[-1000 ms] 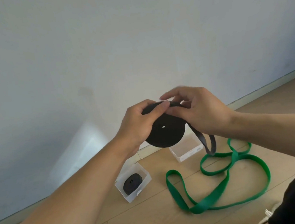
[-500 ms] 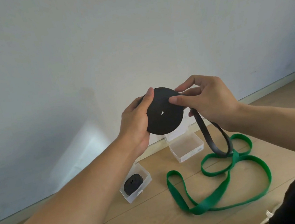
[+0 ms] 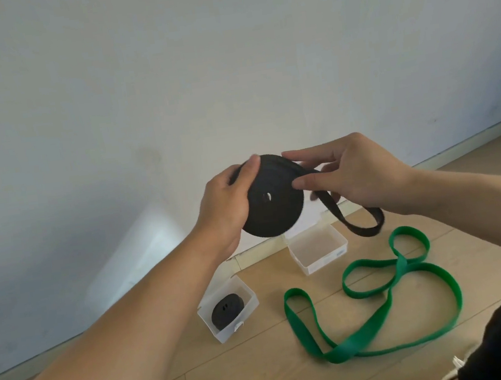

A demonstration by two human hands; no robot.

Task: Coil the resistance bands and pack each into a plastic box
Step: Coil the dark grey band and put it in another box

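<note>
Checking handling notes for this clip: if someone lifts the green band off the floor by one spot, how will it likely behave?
The green band would likely hang limp: it lies on the floor in loose, crossed loops. It is probably light, being a thin flat strip. Its loops may snag on each other where they cross.

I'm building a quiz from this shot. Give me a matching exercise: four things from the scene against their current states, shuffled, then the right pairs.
Things:
1. black coil
2. green band
3. right box
4. left box

States:
A. holds a small black coil
B. open, nothing inside
C. gripped by the left hand, the right hand holding its loose tail
D. lying uncoiled on the floor

Pairs: 1-C, 2-D, 3-B, 4-A
</note>
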